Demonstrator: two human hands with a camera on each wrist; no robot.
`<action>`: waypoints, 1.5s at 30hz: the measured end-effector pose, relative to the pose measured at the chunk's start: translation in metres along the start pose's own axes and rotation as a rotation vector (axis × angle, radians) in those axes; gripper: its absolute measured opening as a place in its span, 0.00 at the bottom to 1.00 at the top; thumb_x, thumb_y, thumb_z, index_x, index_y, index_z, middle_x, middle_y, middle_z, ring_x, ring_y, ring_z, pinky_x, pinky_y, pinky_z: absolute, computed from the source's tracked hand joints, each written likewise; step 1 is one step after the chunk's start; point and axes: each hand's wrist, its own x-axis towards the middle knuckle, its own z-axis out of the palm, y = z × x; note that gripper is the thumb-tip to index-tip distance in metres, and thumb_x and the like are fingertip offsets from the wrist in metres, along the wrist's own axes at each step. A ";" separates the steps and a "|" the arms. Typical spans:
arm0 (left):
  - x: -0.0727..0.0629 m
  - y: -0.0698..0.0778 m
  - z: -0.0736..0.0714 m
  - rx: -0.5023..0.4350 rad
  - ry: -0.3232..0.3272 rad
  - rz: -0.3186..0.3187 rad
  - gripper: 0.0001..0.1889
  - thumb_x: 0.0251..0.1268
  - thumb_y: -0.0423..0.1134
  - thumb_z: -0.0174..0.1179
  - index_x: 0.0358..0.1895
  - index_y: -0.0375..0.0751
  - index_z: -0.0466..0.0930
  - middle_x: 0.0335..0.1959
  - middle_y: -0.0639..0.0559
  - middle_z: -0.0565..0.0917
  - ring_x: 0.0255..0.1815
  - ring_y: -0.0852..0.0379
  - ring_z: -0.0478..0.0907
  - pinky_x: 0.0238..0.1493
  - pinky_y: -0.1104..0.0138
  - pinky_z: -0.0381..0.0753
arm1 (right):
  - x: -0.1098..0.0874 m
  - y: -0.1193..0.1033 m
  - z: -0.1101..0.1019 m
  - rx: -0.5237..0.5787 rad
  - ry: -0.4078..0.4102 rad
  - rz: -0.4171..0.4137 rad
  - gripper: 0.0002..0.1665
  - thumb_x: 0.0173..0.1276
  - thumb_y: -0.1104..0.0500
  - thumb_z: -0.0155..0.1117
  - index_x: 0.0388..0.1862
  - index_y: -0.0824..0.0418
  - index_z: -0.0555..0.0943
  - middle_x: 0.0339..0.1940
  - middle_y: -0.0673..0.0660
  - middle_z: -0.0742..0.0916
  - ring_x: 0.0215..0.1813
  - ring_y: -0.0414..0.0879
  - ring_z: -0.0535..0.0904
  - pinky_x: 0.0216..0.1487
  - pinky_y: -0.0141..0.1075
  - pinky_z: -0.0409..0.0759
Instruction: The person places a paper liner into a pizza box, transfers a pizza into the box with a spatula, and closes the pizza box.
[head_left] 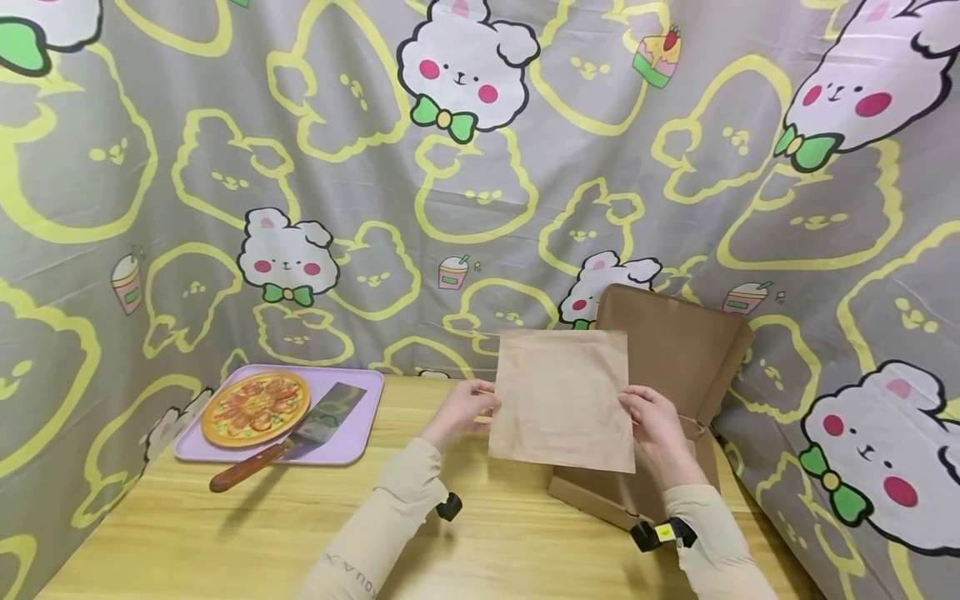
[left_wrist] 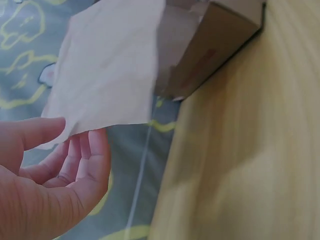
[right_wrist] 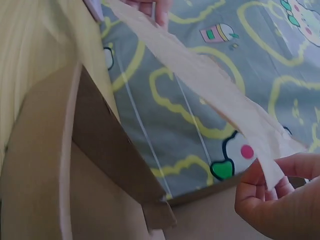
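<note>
A square sheet of brown paper point(head_left: 562, 400) is held up by both hands, its face turned to the head camera. My left hand point(head_left: 467, 407) pinches its left edge between thumb and fingers. On the opposite edge, my right hand point(head_left: 660, 425) pinches the sheet; in the right wrist view the paper point(right_wrist: 210, 80) stretches almost edge-on between the hands. Behind and below it stands an open cardboard pizza box point(head_left: 667, 350), lid raised against the curtain. The sheet hides part of the box's tray. In the left wrist view the box point(left_wrist: 220, 45) lies beyond the paper.
On the left of the wooden table point(head_left: 510, 542) lies a lilac tray point(head_left: 363, 433). It carries a pizza point(head_left: 255, 408) and a spatula point(head_left: 251, 467) whose wooden handle juts over the tray's front edge. A patterned curtain point(head_left: 360, 192) surrounds the table at the back and sides.
</note>
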 end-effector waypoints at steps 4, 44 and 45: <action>0.001 -0.009 0.014 -0.009 -0.031 -0.007 0.17 0.61 0.31 0.58 0.55 0.33 0.75 0.38 0.48 0.78 0.35 0.55 0.77 0.33 0.64 0.83 | -0.003 -0.003 -0.014 0.001 0.018 -0.005 0.19 0.71 0.69 0.54 0.24 0.51 0.81 0.23 0.44 0.81 0.27 0.34 0.78 0.34 0.26 0.78; 0.010 -0.016 0.127 0.852 -0.048 0.373 0.22 0.49 0.26 0.55 0.10 0.48 0.53 0.08 0.61 0.50 0.11 0.66 0.46 0.14 0.75 0.46 | -0.012 0.022 -0.138 -0.814 0.084 -0.033 0.28 0.66 0.68 0.54 0.61 0.81 0.61 0.27 0.50 0.79 0.28 0.38 0.76 0.30 0.31 0.78; 0.009 -0.016 0.127 0.873 -0.046 0.366 0.24 0.49 0.26 0.55 0.09 0.49 0.51 0.08 0.62 0.48 0.10 0.66 0.44 0.13 0.75 0.45 | -0.010 0.023 -0.139 -0.844 0.081 -0.035 0.28 0.66 0.68 0.54 0.60 0.81 0.61 0.27 0.51 0.79 0.28 0.39 0.76 0.29 0.32 0.78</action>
